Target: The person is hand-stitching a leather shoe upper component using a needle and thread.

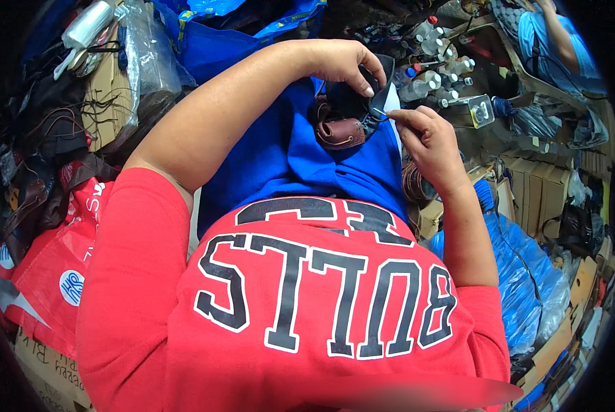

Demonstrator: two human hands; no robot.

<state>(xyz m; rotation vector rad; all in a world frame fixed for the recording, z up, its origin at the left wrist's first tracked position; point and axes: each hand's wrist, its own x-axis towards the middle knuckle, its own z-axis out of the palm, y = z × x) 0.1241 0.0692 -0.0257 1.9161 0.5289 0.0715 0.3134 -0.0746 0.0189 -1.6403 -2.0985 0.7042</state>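
A partly made shoe (342, 134), black with a brown leather end and holes along its edge, rests on my lap over blue cloth (287, 147). My left hand (349, 65) reaches over its far side, with curled fingers and thumb gripping the black upper. On the near right side, my right hand (427, 141) pinches a thin, pale, needle-like piece (381, 114) between thumb and forefinger. Its tip meets the shoe's black edge, beside a row of stitches or lacing. What lies under my left fingers is hidden.
Several small bottles (431, 79) stand at the far right, near a clear square container (472, 111). Blue plastic bags (239, 38) lie ahead, with another blue plastic bundle (520, 275) at right. A red bag (53, 254) sits at left. Another person's arm (561, 41) shows at upper right.
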